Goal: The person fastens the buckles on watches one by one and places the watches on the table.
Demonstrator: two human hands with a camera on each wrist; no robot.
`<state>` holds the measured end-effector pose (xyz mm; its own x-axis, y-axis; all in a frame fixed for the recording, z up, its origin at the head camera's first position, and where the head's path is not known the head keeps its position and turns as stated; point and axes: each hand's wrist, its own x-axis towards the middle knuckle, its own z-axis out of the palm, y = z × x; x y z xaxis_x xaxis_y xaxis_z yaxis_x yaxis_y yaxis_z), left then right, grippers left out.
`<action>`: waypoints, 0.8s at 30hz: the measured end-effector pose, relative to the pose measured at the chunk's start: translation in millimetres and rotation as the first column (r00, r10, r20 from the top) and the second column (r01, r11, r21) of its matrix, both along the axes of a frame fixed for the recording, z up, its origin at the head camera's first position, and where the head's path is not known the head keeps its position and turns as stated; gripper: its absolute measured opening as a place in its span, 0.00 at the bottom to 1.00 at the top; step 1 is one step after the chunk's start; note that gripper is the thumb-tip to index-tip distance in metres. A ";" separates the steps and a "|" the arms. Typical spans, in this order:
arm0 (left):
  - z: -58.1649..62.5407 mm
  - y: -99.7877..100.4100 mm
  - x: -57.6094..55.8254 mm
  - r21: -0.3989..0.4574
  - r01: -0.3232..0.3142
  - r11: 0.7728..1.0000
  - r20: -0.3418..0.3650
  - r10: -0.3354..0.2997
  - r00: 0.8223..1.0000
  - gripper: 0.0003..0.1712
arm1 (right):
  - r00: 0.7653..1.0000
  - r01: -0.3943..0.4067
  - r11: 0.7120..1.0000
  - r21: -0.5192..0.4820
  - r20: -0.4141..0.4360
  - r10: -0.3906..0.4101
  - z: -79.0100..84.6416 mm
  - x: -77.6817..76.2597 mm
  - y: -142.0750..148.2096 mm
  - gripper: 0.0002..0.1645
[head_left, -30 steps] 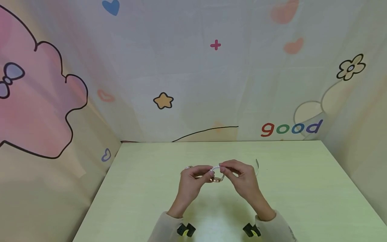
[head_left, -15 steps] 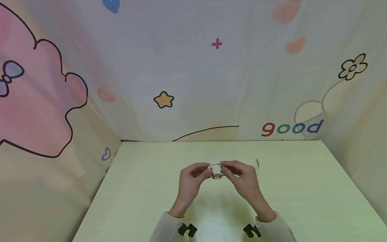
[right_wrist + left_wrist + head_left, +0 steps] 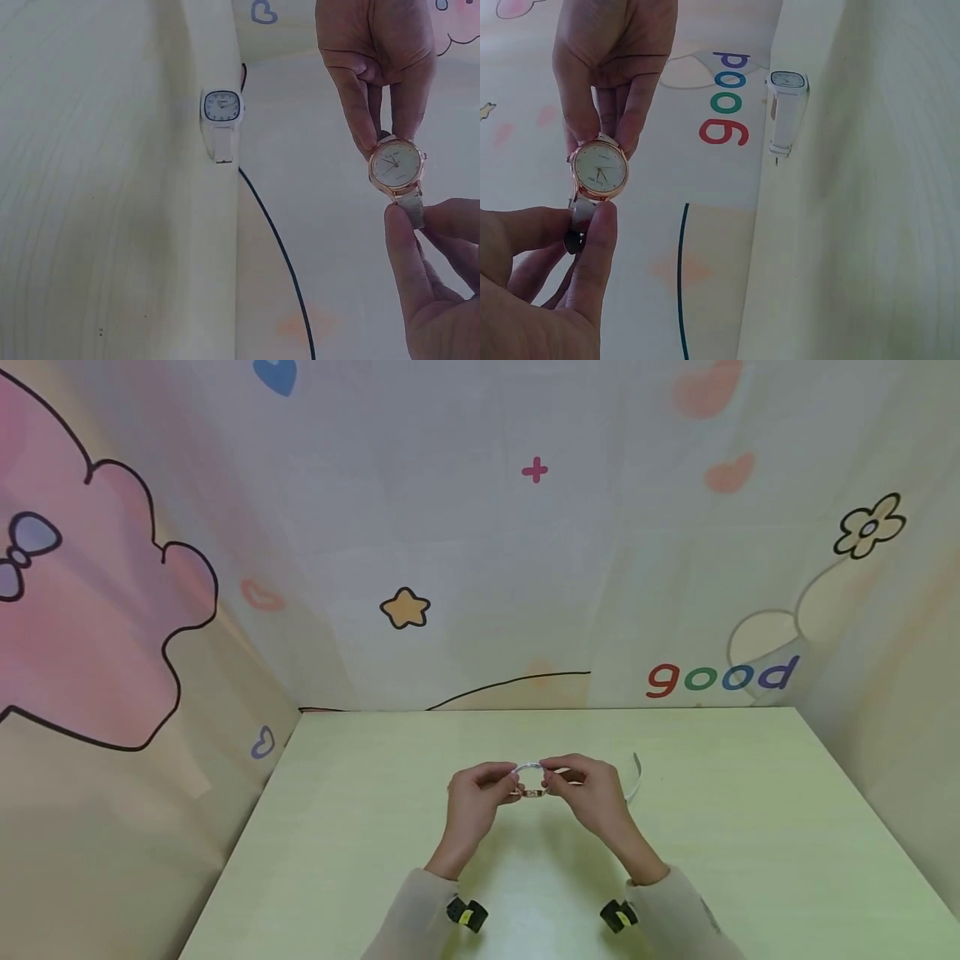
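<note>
Fingers of the left hand [image 3: 474,798] and the right hand [image 3: 597,795] pinch the pale strap [image 3: 583,217] of a watch [image 3: 601,169], one pinch on each side of its rose-gold case. The watch sits between the two sets of fingertips, off the table [image 3: 337,835], its dial turned to both wrist cameras. The strap curves into a loop, with an arc showing between the fingers; whether it is buckled cannot be told.

It should feel light: case stiff and smooth, strap bendy with some spring. The dial's cover is probably the fragile part and the polished rim the slippery one, so the strap just beside the case seems the surest hold.

Farther out, a white squarish-faced watch [image 3: 221,124] lies on the table beyond the left fingers, and another white wristwatch [image 3: 784,112] past the right fingers.
</note>
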<state>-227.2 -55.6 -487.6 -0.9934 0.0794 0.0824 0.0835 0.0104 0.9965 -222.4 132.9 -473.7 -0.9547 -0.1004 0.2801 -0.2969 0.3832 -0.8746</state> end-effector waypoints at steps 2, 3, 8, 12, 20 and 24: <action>-4.5 2.1 -6.3 -0.005 -0.012 1.000 0.025 0.012 1.000 0.10 | 0.999 0.006 1.000 -0.001 0.038 -0.006 -3.9 -6.0 0.0 0.11; -6.4 3.2 -9.3 -0.009 -0.019 1.000 0.036 0.019 0.999 0.10 | 0.999 0.008 1.000 -0.001 0.054 -0.007 -6.3 -9.2 0.0 0.11; -13.1 8.1 -21.3 -0.035 -0.055 0.998 0.070 0.057 0.996 0.09 | 0.993 0.014 1.000 -0.003 0.117 -0.014 -15.3 -21.7 -1.5 0.11; -17.4 10.2 -28.9 -0.069 -0.084 0.994 0.080 0.089 0.993 0.08 | 0.989 0.025 0.999 0.031 0.145 -0.030 -20.4 -31.2 -3.9 0.10; -32.3 16.3 -42.2 -0.142 -0.116 0.983 0.117 0.133 0.984 0.07 | 0.979 0.053 0.996 0.066 0.192 -0.065 -34.6 -48.8 -5.5 0.09; -39.4 20.1 -46.4 -0.194 -0.134 0.972 0.139 0.163 0.977 0.06 | 0.969 0.092 0.990 0.108 0.217 -0.114 -41.2 -53.3 -7.5 0.10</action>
